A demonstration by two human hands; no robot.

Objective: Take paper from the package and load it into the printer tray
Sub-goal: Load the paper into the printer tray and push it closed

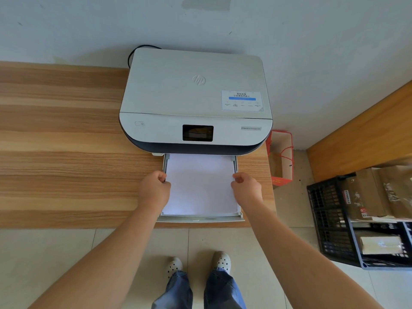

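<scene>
Currently, item by item, from your hands outward:

Left hand: curled shut at the left edge of the paper, fingers pinched at the tray's left side; whether they nip the sheets or a width guide, you cannot tell from here.

Right hand: likewise curled, fingertips against the right edge of the paper. The mirrored hold looks meant to square the stack and keep it flat between the side walls.

Paper: white stack, lying in the tray, far end already under the printer.

Tray: pulled out toward you, its front lip overhanging the edge of the desk, presumably so the stack can drop in from above.

Printer: white, lid closed, dark screen facing you, backed to the wall.

Package: not in view.

Surroundings: red paper bag on the floor right of the desk; black crate with boxes further right.

Remaining, by judgement: snug the guides, push the tray home.
</scene>
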